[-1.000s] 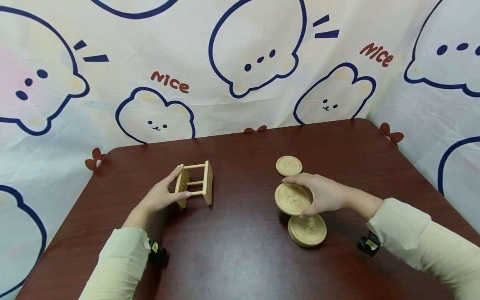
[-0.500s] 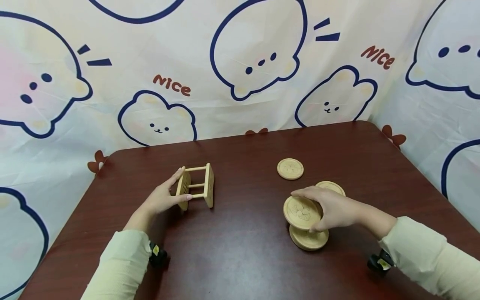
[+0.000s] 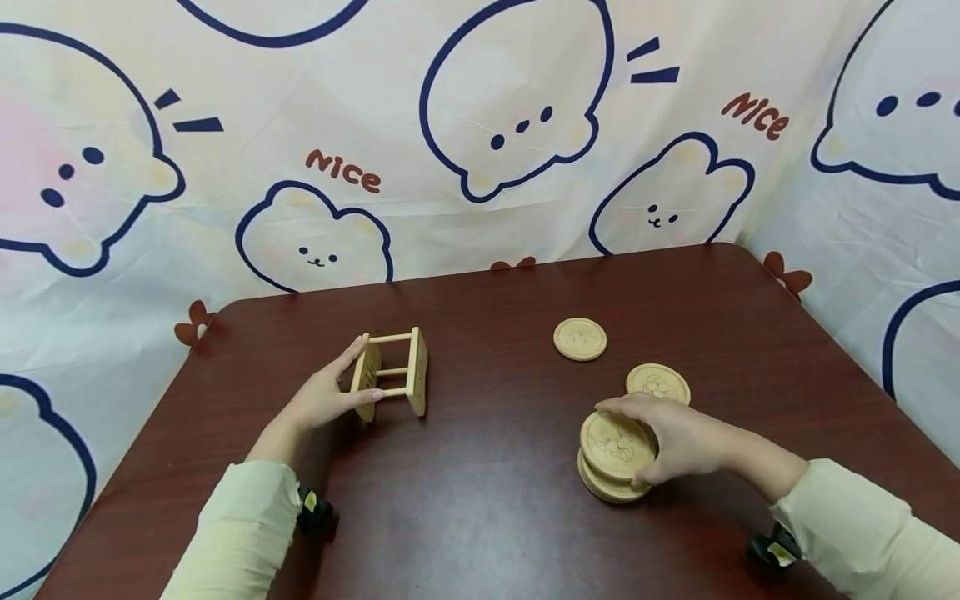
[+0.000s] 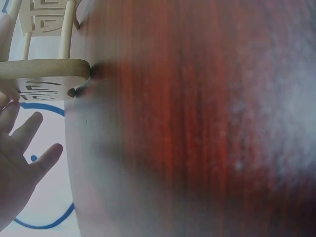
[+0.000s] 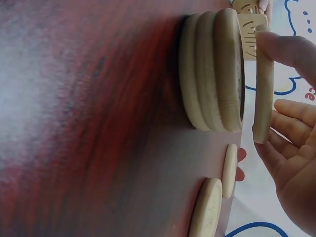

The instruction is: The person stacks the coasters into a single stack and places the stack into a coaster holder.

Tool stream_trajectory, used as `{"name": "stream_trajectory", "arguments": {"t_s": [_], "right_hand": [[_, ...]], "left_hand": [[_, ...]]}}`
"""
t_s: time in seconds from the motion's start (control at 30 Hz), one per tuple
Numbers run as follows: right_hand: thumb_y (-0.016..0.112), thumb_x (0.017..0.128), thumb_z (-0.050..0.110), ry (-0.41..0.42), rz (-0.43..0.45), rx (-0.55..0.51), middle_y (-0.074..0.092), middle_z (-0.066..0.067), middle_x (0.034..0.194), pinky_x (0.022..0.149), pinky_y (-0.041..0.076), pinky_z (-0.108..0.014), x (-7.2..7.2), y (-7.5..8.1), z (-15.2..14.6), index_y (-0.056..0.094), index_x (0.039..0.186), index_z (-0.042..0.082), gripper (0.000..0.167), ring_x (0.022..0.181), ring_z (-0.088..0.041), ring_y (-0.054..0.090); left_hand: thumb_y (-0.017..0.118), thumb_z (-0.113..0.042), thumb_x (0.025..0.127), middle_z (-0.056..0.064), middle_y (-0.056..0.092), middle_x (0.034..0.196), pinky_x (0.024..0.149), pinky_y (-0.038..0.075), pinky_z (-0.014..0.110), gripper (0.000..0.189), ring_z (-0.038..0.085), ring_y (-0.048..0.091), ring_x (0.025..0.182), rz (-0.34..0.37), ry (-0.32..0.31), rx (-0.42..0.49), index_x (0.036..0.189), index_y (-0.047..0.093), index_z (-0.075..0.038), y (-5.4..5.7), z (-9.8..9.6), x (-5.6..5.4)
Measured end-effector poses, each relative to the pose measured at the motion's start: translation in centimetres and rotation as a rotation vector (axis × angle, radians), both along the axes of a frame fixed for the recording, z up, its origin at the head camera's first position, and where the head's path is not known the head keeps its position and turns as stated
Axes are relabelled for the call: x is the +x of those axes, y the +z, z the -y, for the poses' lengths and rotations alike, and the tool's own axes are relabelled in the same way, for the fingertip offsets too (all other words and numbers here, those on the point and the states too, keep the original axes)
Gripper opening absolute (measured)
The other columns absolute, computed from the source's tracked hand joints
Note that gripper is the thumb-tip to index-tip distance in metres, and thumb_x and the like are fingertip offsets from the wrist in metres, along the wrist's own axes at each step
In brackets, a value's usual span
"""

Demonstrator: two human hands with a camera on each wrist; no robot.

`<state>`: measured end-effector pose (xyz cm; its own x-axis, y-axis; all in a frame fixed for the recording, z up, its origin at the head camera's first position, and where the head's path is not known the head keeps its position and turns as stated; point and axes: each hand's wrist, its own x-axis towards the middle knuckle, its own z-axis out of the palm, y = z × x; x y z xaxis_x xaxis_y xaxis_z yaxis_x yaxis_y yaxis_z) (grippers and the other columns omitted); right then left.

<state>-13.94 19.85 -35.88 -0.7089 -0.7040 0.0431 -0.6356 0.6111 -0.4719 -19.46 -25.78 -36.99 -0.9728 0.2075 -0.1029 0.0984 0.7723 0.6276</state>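
Note:
On the left side, my left hand (image 3: pixel 322 398) grips the near panel of a small wooden coaster rack (image 3: pixel 416 371), which has two side panels joined by rods. In the left wrist view some fingers (image 4: pixel 47 163) spread out below the rack (image 4: pixel 47 69). My right hand (image 3: pixel 686 437) pinches a round wooden coaster (image 3: pixel 617 446) by its edge, thumb on one side and fingers on the other. This coaster (image 5: pixel 264 89) hovers just over a stack of coasters (image 5: pixel 212 74), with a narrow gap showing in the right wrist view. A flower design is carved on its face.
A single coaster (image 3: pixel 580 339) lies farther back on the dark red-brown table (image 3: pixel 480 467). Another coaster (image 3: pixel 660 382) lies behind my right hand, partly covered by it. A printed cloth (image 3: pixel 480 225) hangs behind the table.
My right hand has carried the coaster toward me and to the right, from beside the stack to over it. A coaster behind the hand has come into view. The left hand stays on the rack.

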Motion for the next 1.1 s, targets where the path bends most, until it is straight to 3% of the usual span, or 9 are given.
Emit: {"name": "stream_trajectory", "arguments": {"t_s": [0.37, 0.57, 0.77, 1.1], "right_hand": [[0.076, 0.052, 0.021, 0.043, -0.037, -0.020, 0.047, 0.004, 0.118, 0.088, 0.034, -0.032, 0.4, -1.1, -0.1, 0.046, 0.121, 0.006, 0.077, 0.108, -0.013, 0.043], [0.076, 0.052, 0.019, 0.044, -0.012, -0.026, 0.046, 0.003, 0.120, 0.090, 0.033, -0.032, 0.5, -1.1, -0.1, 0.045, 0.122, 0.006, 0.078, 0.110, -0.014, 0.042], [0.078, 0.055, 0.023, 0.036, 0.030, -0.027, 0.044, 0.004, 0.122, 0.091, 0.033, -0.033, 0.8, -1.0, -0.4, 0.043, 0.125, 0.008, 0.080, 0.112, -0.015, 0.041], [0.078, 0.056, 0.029, 0.076, 0.015, -0.073, 0.046, 0.003, 0.123, 0.092, 0.029, -0.023, 0.7, -1.5, -0.7, 0.043, 0.124, 0.008, 0.079, 0.112, -0.014, 0.041]], "left_hand": [[0.063, -0.053, 0.069, 0.010, 0.012, 0.142, 0.087, 0.028, 0.056, 0.092, 0.042, 0.030, 0.116, 0.010, 0.004, 0.000, 0.138, 0.006, -0.033, 0.0, 0.1, -0.1], [0.062, -0.053, 0.069, 0.008, 0.011, 0.143, 0.088, 0.028, 0.056, 0.092, 0.042, 0.030, 0.117, 0.005, 0.002, -0.008, 0.139, 0.007, -0.030, -0.1, -0.1, -0.1], [0.062, -0.053, 0.069, 0.007, 0.010, 0.143, 0.088, 0.027, 0.057, 0.092, 0.041, 0.028, 0.118, 0.013, 0.007, -0.006, 0.138, 0.005, -0.033, 0.0, -0.2, 0.0], [0.062, -0.052, 0.071, 0.007, 0.009, 0.143, 0.088, 0.028, 0.056, 0.091, 0.041, 0.029, 0.118, 0.012, -0.004, 0.000, 0.139, 0.005, -0.031, 0.1, -0.1, 0.1]]}}
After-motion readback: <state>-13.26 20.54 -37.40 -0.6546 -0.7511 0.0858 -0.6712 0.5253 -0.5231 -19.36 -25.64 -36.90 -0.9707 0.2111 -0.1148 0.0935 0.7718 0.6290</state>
